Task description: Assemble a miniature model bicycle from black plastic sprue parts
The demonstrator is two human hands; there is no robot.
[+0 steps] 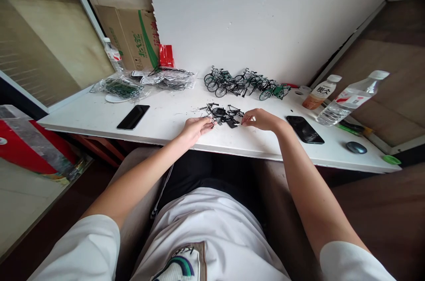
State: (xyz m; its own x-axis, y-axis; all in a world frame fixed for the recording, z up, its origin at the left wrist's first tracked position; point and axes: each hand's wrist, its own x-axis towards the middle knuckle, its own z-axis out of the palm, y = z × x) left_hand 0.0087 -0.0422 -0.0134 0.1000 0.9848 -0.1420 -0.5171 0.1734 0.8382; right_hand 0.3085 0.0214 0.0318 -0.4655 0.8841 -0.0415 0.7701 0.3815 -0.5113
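Note:
A loose pile of small black plastic bicycle parts (228, 113) lies on the white table between my hands. At its left edge, my left hand (198, 129) is closed in a pinch; what sits between the fingertips is too small to make out. My right hand (260, 119) is at the pile's right edge, thumb and fingers drawn together. Anything in that pinch is too small to name. Just behind the pile stand several assembled miniature bicycles (232, 82) in black and green.
Plastic bags of parts (124, 89) lie at the back left before a cardboard box (133, 35). A phone (133, 117) lies left, a dark phone (304, 129) right. Bottles (353, 99) and a mouse (356, 147) are further right. A white board (265, 15) rises behind the table.

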